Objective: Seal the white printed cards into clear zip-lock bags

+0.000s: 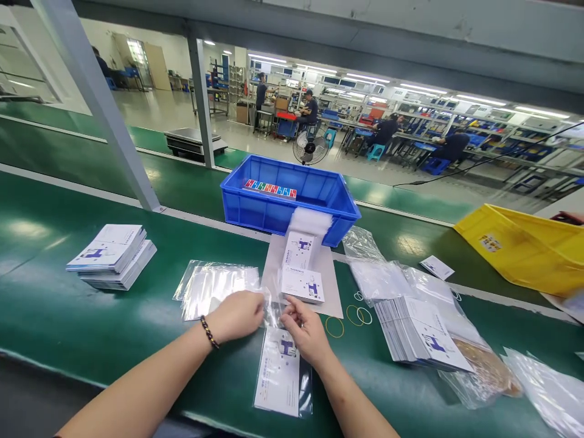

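A white printed booklet [277,380] lies inside a clear plastic bag [306,395] at the table's front edge. Above it, the bag's crumpled upper end stretches between my two hands. My left hand [239,313] is closed, its fingertips pinching the film from the left. From the right, my right hand [305,331] has its thumb and curled fingers on the film, close to the booklet's top. Just beyond my hands, a small stack of booklets [302,285] rests on a grey board [332,292]. Flat clear bags [219,286] lie beside my left hand.
A booklet pile [109,252] stands at left; a fanned booklet bundle [420,334] is at right. Rubber bands [334,327] lie between. Behind are a blue bin [292,210], a yellow bin [524,243] and a slanted metal post [104,109]. More plastic bags [547,383] lie far right.
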Demonstrator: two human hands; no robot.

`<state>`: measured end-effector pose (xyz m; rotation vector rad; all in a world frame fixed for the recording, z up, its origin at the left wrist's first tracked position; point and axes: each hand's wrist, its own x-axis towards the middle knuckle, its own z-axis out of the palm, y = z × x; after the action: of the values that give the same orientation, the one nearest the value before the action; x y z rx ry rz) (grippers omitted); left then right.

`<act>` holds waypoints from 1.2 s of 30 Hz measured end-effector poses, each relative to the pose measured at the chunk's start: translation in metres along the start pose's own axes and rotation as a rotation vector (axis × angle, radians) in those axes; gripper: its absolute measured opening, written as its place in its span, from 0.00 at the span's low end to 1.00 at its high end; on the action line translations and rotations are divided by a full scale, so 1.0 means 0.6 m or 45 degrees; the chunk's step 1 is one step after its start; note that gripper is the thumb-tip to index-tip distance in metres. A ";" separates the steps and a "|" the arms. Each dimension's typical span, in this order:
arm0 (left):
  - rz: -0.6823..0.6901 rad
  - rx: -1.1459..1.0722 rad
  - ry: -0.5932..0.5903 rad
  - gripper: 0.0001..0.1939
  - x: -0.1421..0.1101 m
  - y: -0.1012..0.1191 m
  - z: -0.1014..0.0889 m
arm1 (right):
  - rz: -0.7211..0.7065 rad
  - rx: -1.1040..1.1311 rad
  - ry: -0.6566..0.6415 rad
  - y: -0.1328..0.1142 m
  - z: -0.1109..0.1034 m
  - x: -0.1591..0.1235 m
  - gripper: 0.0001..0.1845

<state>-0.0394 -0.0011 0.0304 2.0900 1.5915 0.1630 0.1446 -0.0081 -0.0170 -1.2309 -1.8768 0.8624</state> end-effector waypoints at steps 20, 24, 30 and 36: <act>0.037 -1.216 0.144 0.11 0.044 0.036 0.095 | -0.200 -0.267 0.108 -0.002 -0.008 0.001 0.17; 0.043 -0.980 0.151 0.11 0.041 0.035 0.095 | -0.157 -0.375 0.170 0.009 0.005 0.000 0.16; 0.051 -1.095 0.010 0.12 0.039 0.034 0.095 | -0.155 -0.509 0.343 0.017 0.000 0.007 0.15; -0.170 -1.236 0.040 0.13 0.043 0.029 0.075 | -0.492 -0.537 0.268 0.004 -0.005 -0.001 0.09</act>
<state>0.0013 0.0053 -0.0057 1.2220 1.2679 0.7518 0.1484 -0.0076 -0.0176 -1.0869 -2.0843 0.1276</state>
